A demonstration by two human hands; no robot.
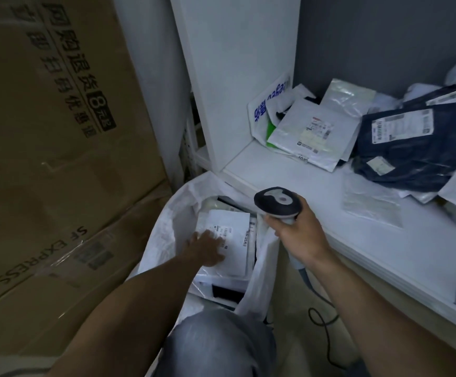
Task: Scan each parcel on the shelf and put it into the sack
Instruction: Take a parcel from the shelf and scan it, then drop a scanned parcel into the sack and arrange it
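Note:
A white sack [167,229] stands open on the floor below the white shelf [316,202]. Inside it my left hand [205,250] lies flat, fingers spread, pressing on a white labelled parcel [233,227] that tops other parcels. My right hand [296,228] grips the handle of a dark barcode scanner [277,201] above the sack's right rim, at the shelf's front edge. On the shelf lie a white parcel with a label [313,130], a dark blue parcel [401,148] and several more bags behind them.
Large brown cardboard boxes [52,159] stacked on the left wall in the sack. A white upright panel [235,63] closes the shelf's left end. The scanner's black cable [322,319] loops down on the floor. My knee [216,344] is just before the sack.

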